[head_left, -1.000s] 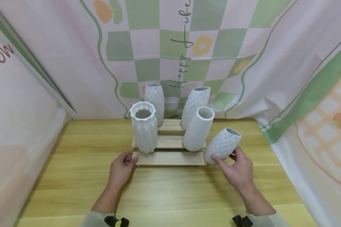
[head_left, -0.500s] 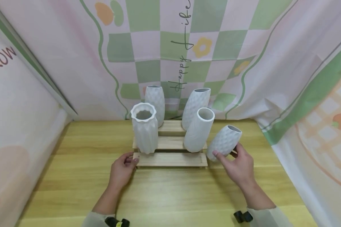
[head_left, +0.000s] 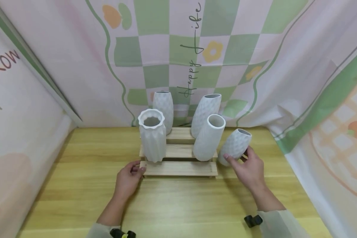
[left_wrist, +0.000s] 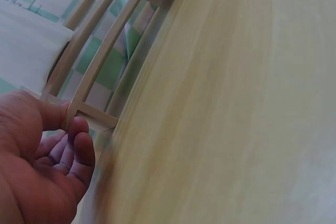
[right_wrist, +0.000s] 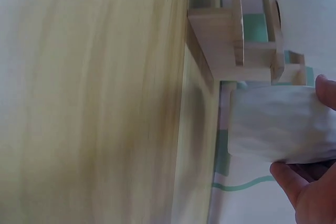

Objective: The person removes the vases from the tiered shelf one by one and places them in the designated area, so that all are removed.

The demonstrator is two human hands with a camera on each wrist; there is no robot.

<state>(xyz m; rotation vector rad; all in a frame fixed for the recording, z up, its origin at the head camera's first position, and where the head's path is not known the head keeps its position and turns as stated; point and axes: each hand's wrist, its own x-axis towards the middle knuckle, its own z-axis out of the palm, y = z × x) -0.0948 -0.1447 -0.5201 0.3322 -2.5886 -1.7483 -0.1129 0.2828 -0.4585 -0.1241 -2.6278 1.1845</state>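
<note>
My right hand (head_left: 250,168) grips a white dimpled vase (head_left: 235,147) just right of a stepped wooden rack (head_left: 179,168). In the right wrist view this vase (right_wrist: 281,124) is off the table, its base toward the tabletop. At the rack's front left corner my left hand (head_left: 128,178) pinches the end of the lowest slat (left_wrist: 105,51) between thumb and fingers. On the rack stand a fluted vase (head_left: 153,140) with a scalloped rim at front left and a slanted round-mouthed vase (head_left: 209,138) at front right. Behind them are two dimpled vases, one left (head_left: 163,112) and one right (head_left: 205,114).
The rack stands on a wooden table (head_left: 178,208), near its back edge. A printed checkered curtain (head_left: 184,49) hangs right behind it. Further cloth walls close in the left (head_left: 20,132) and right (head_left: 324,109) sides.
The right hand has carried its dimpled vase a little farther back and slightly away from the rack's right end. The left hand keeps its pinch on the rack's corner. The view has shifted slightly.
</note>
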